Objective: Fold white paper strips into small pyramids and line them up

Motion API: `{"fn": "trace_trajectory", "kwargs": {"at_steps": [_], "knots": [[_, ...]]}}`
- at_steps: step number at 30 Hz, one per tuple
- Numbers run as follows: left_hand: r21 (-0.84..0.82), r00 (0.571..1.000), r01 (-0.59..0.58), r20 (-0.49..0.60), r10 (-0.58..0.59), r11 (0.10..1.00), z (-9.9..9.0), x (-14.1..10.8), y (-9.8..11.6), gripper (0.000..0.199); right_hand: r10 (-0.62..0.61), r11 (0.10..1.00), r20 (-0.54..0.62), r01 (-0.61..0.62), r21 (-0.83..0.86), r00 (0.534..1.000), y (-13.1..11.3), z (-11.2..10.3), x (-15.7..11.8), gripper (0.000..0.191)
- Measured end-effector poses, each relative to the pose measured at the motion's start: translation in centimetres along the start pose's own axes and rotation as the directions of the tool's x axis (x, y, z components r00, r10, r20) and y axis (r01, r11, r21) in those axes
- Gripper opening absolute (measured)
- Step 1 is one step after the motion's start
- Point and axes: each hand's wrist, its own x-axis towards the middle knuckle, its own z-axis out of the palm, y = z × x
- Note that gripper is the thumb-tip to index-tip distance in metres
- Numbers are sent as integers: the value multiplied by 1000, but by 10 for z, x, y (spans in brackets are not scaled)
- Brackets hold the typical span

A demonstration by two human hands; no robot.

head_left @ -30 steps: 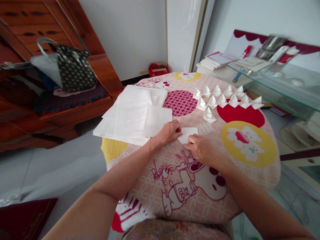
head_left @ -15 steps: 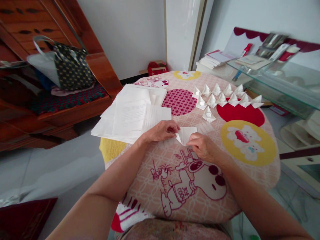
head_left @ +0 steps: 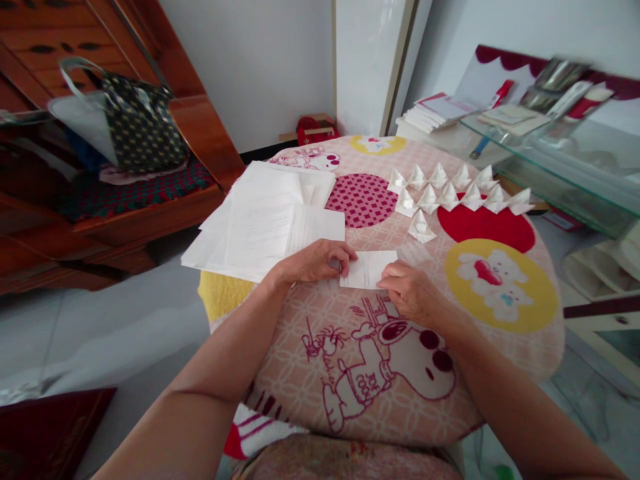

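A small white paper rectangle lies flat on the patterned tablecloth between my hands. My left hand has its curled fingers at the paper's left edge. The fingers of my right hand pinch its lower right corner. Left of it, a loose pile of white sheets, some with printed lines, reaches close to my left hand. Several folded pointed white paper pieces stand in rows at the back right, and one more sits in front of them.
A glass shelf with metal containers stands at the right, beside a stack of papers. On the left is a wooden bench holding a dotted bag. A red item lies behind the table.
The raised left corner of the small paper has come down, and the paper now shows as a flat rectangle. My left hand has shifted slightly left. The view has tilted a little.
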Motion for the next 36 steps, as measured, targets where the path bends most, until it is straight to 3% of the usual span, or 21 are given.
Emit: {"fn": "trace_trajectory", "kwargs": {"at_steps": [12, 18, 24, 31, 36], "knots": [[44, 999, -30, 27, 29, 999, -1, 0, 3, 27, -25, 998, 24, 27, -52, 999, -3, 3, 1, 28], [3, 999, -50, 20, 50, 999, -1, 0, 2, 17, -4, 995, 66, 11, -101, 998, -7, 1, 1, 29], [-16, 992, -15, -129, 13, 1000, 13, 11, -1, 8, -2, 989, 104, 17, -146, 995, -9, -1, 2, 29], [115, 948, 185, -282, -147, 976, 32, 26, 5, 11, 25, 981, 163, 8, -193, 986, -14, -5, 3, 29], [153, 915, 258, -355, -191, 954, 40, 30, 6, 5, 35, 987, 158, -9, -161, 987, -15, -5, 3, 30]]}}
